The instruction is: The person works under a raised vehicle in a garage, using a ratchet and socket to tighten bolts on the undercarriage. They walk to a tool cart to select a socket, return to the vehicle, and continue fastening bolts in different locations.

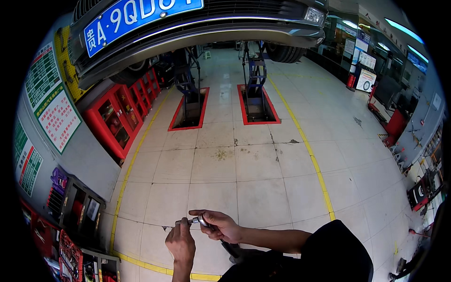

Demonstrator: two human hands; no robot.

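Low in the view, in front of my body, both hands are on a ratchet wrench [202, 220]. My right hand [226, 228] is closed around its shiny round head, the thumb side uppermost. A dark handle slants down from there toward my body. My left hand [181, 243] has its fingers pinched at the left end of the short silver shaft [194, 220] that sticks out of the head. What sits between those fingertips, perhaps a socket or bit, is mostly hidden.
A car [202, 35] is raised on a scissor lift [256, 75] ahead, over red-edged floor pits [188, 127]. Red cabinets [115, 122] line the left wall. An open tool case [70, 258] and cart [82, 207] stand near left. Red equipment [397, 124] is at right.
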